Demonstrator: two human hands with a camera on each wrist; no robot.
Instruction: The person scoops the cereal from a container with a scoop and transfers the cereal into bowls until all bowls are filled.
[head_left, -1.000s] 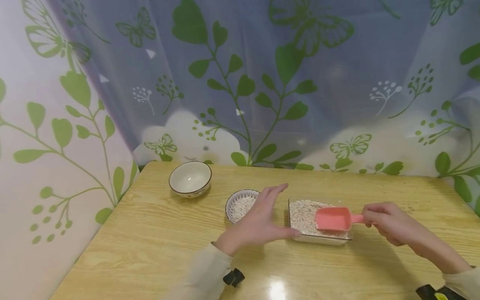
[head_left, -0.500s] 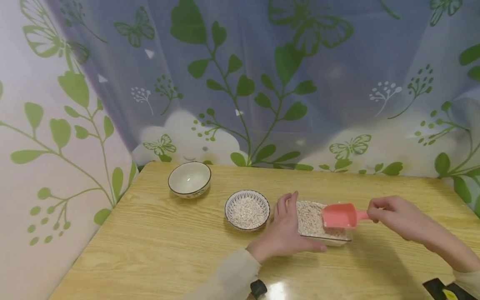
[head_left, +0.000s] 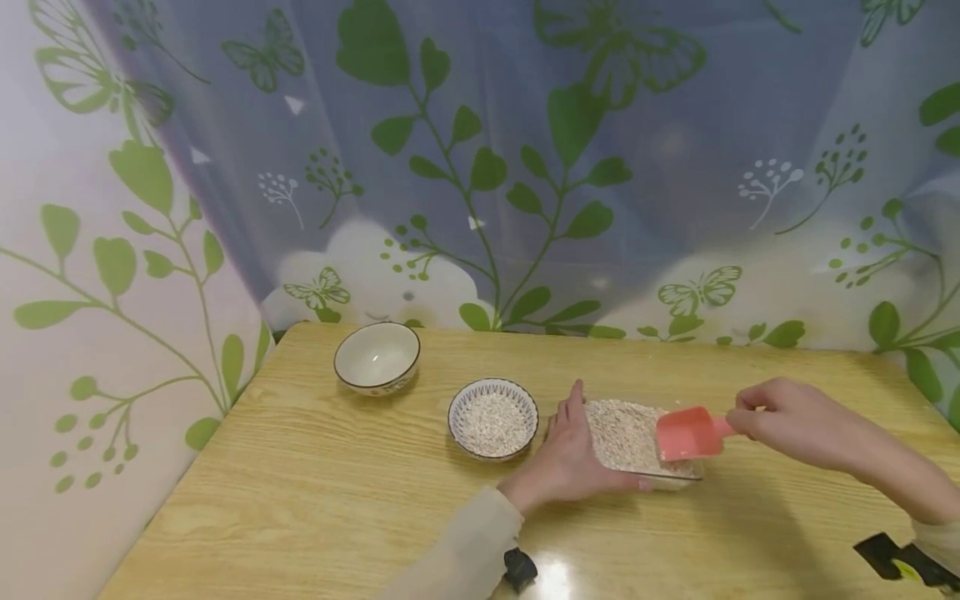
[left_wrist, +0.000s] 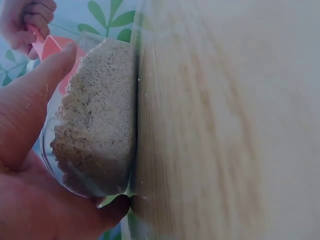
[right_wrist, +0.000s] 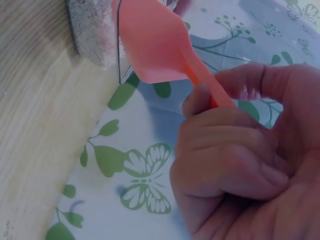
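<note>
My left hand (head_left: 572,461) holds the left end of a clear rectangular container (head_left: 673,482), thumb along its near side and fingers round the far left. Rolled oats (head_left: 624,433) fill the container; they also show through its wall in the left wrist view. My right hand (head_left: 787,421) grips the handle of a pink scoop (head_left: 688,433). The scoop's front end is over the oats at the container's right part, its handle pointing right. In the right wrist view, curled fingers (right_wrist: 220,165) wrap the handle. Whether the scoop's front edge is in the oats is hard to tell.
A small patterned bowl (head_left: 459,440) with oats in it stands just left of my left hand. Farther back left is a white bowl (head_left: 377,358) with a dark rim. All stand on a wooden table (head_left: 300,483), with a leaf-print curtain (head_left: 465,250) behind.
My left hand has moved right from beside the patterned bowl and taken hold of the container. The scoop has shifted right over the oats with my right hand.
</note>
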